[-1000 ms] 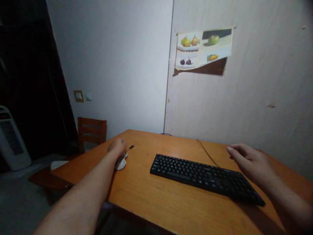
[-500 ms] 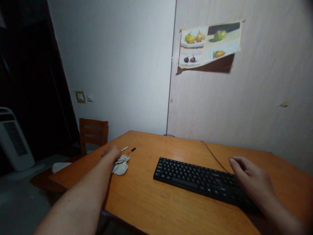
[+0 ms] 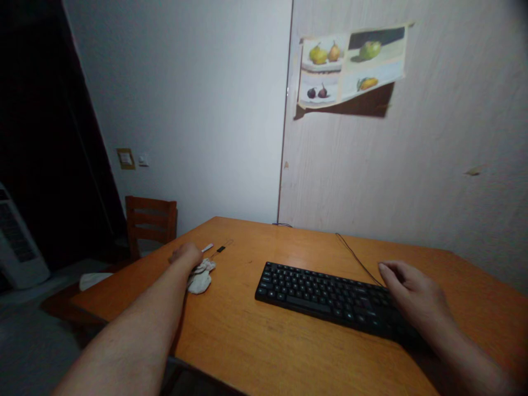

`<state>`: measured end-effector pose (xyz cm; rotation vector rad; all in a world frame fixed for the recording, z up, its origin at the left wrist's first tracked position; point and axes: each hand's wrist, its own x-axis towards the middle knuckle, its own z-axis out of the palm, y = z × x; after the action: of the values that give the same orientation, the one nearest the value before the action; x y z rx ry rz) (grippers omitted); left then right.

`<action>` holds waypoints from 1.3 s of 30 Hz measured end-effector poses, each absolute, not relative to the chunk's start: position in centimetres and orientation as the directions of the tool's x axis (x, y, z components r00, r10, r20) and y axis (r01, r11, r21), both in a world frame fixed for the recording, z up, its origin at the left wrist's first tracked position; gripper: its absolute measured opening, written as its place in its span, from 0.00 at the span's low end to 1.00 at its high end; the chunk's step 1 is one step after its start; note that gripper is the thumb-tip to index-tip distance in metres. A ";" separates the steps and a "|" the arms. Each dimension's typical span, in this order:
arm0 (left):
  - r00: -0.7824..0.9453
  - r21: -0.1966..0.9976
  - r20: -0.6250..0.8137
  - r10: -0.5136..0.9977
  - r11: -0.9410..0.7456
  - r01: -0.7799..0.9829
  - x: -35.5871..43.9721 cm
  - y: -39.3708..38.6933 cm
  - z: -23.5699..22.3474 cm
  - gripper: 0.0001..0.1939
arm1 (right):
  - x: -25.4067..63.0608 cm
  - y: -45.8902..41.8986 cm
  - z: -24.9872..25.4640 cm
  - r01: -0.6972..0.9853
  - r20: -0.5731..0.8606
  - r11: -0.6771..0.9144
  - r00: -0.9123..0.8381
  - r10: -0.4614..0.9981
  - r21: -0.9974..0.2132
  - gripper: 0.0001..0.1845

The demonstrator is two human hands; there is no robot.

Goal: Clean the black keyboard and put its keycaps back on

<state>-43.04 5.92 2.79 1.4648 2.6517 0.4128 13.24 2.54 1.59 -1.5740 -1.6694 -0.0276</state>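
My left hand (image 3: 186,256) is stretched out over the far left part of the table. Its fingers point away and are mostly hidden behind the back of the hand, so their grip cannot be made out. Beside it lies a crumpled light-grey cloth (image 3: 201,278). Just past the knuckles are a thin white stick-like item (image 3: 207,247) and a small black piece on a thin loop of cord (image 3: 221,249). My right hand (image 3: 414,294) hovers at the right end of a black keyboard (image 3: 317,297), covering part of it. Its fingers are curled in loosely, with nothing visible inside.
The wooden table (image 3: 256,352) runs back to the wall. A dark cable (image 3: 355,256) trails behind the keyboard. A wooden chair (image 3: 152,223) stands beyond the left edge, with a white appliance (image 3: 20,247) farther left. Fruit pictures (image 3: 350,66) hang on the wall.
The view has shifted slightly, so everything sits a little farther left and higher. Both hands keep nearly the same places relative to the cloth and keyboard.
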 end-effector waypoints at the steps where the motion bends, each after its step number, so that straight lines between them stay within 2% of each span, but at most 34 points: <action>1: -0.600 0.289 0.061 0.797 0.562 0.775 -42.9 5.9 2.9 0.21 | 13.3 2.6 1.5 0.838 0.560 0.221 0.118 0.820 -0.500 0.22; 3: -0.669 0.299 0.088 0.738 0.621 0.724 -42.4 5.8 3.2 0.23 | 13.3 2.7 1.4 0.840 0.564 0.222 0.116 0.818 -0.495 0.22; 6: -0.659 0.350 0.151 0.736 0.584 0.732 -41.1 5.5 3.7 0.23 | 13.1 2.9 1.1 0.840 0.579 0.244 0.100 0.809 -0.486 0.22; 11: -0.581 0.452 0.283 0.763 0.428 0.783 -37.3 5.2 4.6 0.09 | 12.4 2.9 0.5 0.839 0.599 0.290 0.052 0.799 -0.460 0.20; 14: -0.524 0.547 0.333 0.784 0.292 0.785 -33.8 5.2 5.0 0.06 | 11.6 2.8 0.4 0.837 0.606 0.326 0.008 0.796 -0.439 0.20; 20: -0.415 0.789 0.310 0.856 0.012 0.615 -25.0 4.8 5.2 0.04 | 9.8 1.7 0.4 0.816 0.598 0.413 -0.105 0.794 -0.404 0.19; 24: -0.274 0.882 0.262 0.925 -0.115 0.457 -19.7 3.7 4.7 0.03 | 8.8 1.1 -0.1 0.775 0.627 0.517 -0.208 0.750 -0.362 0.17; 27: -0.152 0.907 0.218 0.964 -0.142 0.397 -16.6 2.5 4.1 0.06 | 7.9 0.7 -0.6 0.735 0.668 0.586 -0.249 0.701 -0.340 0.17; 33: 0.078 0.933 0.165 0.983 -0.181 0.312 -13.2 1.1 3.2 0.10 | 6.3 0.3 -1.0 0.641 0.668 0.703 -0.380 0.640 -0.308 0.24; 36: 0.161 0.907 0.164 0.973 -0.213 0.363 -12.7 1.0 3.2 0.13 | 5.9 0.3 -0.9 0.615 0.689 0.739 -0.410 0.598 -0.275 0.23; 39: 0.218 0.848 0.205 0.954 -0.285 0.448 -12.5 0.8 3.5 0.12 | 5.7 0.4 -0.7 0.602 0.685 0.755 -0.437 0.583 -0.259 0.19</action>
<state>-12.51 0.79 3.54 1.8424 1.2970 0.9926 5.73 0.35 -0.66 -0.8845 -2.1445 -0.0297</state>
